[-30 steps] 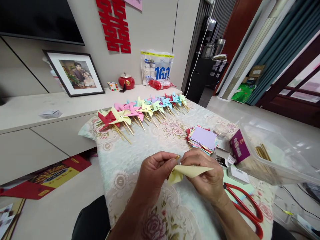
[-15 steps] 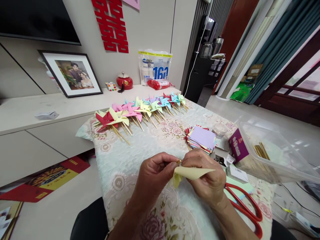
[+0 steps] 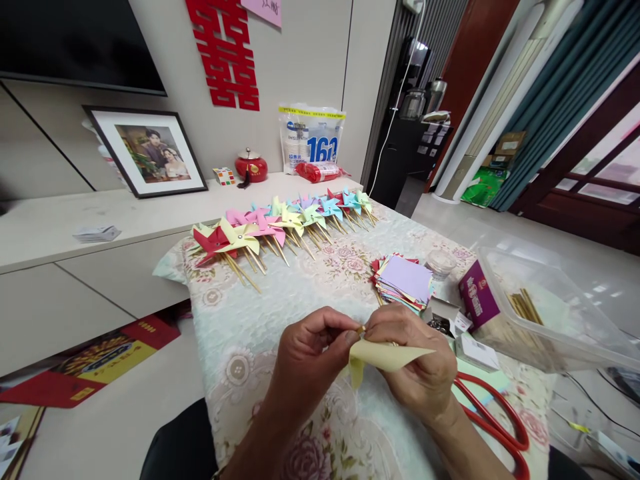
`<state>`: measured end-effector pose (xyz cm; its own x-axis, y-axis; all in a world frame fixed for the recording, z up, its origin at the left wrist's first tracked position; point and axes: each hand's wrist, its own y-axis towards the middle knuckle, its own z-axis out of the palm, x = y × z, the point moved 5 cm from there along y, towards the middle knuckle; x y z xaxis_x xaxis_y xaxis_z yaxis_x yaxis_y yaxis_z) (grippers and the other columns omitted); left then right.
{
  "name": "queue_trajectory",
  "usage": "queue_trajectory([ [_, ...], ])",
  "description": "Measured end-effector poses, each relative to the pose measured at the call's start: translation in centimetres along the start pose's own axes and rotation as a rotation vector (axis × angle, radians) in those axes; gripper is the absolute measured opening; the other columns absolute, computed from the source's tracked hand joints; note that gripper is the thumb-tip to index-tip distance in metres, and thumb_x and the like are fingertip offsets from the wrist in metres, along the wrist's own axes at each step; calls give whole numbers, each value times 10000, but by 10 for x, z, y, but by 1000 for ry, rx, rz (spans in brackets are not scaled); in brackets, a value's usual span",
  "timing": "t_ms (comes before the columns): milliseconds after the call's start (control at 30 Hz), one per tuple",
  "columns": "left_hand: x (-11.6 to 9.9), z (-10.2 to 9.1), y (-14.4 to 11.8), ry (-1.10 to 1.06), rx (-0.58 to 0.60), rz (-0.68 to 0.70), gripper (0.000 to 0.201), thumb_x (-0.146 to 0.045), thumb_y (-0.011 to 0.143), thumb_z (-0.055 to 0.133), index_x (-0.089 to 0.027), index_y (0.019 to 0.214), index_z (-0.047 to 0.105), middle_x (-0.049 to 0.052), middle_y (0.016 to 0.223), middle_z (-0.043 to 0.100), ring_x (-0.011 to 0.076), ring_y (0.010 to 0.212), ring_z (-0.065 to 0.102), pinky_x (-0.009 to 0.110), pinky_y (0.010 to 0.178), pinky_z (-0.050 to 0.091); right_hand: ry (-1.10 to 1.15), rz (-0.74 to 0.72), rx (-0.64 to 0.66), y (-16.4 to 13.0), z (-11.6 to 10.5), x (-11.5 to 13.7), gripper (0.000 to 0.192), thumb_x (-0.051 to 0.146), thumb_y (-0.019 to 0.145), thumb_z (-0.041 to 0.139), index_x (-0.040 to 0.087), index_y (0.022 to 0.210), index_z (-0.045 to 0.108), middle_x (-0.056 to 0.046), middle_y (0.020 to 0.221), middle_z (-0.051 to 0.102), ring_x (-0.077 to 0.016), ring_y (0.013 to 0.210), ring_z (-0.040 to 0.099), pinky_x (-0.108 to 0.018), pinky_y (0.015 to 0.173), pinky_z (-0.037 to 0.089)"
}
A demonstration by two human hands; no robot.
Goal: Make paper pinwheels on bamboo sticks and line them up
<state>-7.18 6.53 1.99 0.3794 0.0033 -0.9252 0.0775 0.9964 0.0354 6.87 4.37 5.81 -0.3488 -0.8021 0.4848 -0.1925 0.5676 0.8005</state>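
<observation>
A pale yellow paper pinwheel (image 3: 393, 357) is held between my two hands, low over the front of the table, its blades curling. Closed in a pinch, my left hand (image 3: 313, 350) grips the tip of a thin wooden stick (image 3: 361, 329) just behind the paper. My right hand (image 3: 415, 363) is closed around the pinwheel, its thumb and forefinger meeting the left fingertips at the stick's end. Fingers hide the pinwheel's centre and most of the stick. Red-handled scissors (image 3: 493, 417) lie beside my right wrist, their blades out of sight.
Finished pinwheels (image 3: 240, 237) lie in a row along the table's far edge. Right of centre are a stack of coloured paper (image 3: 404, 277), a small box of metal fasteners (image 3: 440, 323), a round clear container (image 3: 441, 261) and a plastic bin (image 3: 550, 320) with sticks.
The view has shifted slightly. Both hands stay together at the stick's tip, and the yellow pinwheel blade has tilted a little downward.
</observation>
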Motion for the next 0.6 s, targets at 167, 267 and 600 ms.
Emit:
queue_trajectory([
  [167, -1, -1, 1, 46, 19, 54, 63, -232, 742, 763, -177, 715, 747, 7, 645, 649, 110, 610, 542, 214, 578, 419, 8, 2, 7, 1, 0, 0, 200, -3, 818, 626, 180, 891, 663, -53, 803, 670, -176, 745, 645, -312, 651, 526],
  [267, -2, -1, 0, 69, 21, 85, 69, -235, 748, 758, -179, 714, 735, 3, 649, 637, 111, 608, 537, 220, 575, 412, 30, 14, 7, 0, 0, 0, 196, -1, 816, 629, 178, 890, 664, -55, 810, 673, -177, 749, 651, -313, 659, 531],
  [600, 1, -3, 1, 106, 43, 75, 104, -262, 759, 745, -173, 710, 721, 4, 612, 619, 120, 592, 524, 232, 557, 398, 42, 14, 18, 2, 0, 1, 195, 13, 831, 610, 191, 888, 666, -47, 797, 676, -177, 736, 655, -312, 650, 538],
])
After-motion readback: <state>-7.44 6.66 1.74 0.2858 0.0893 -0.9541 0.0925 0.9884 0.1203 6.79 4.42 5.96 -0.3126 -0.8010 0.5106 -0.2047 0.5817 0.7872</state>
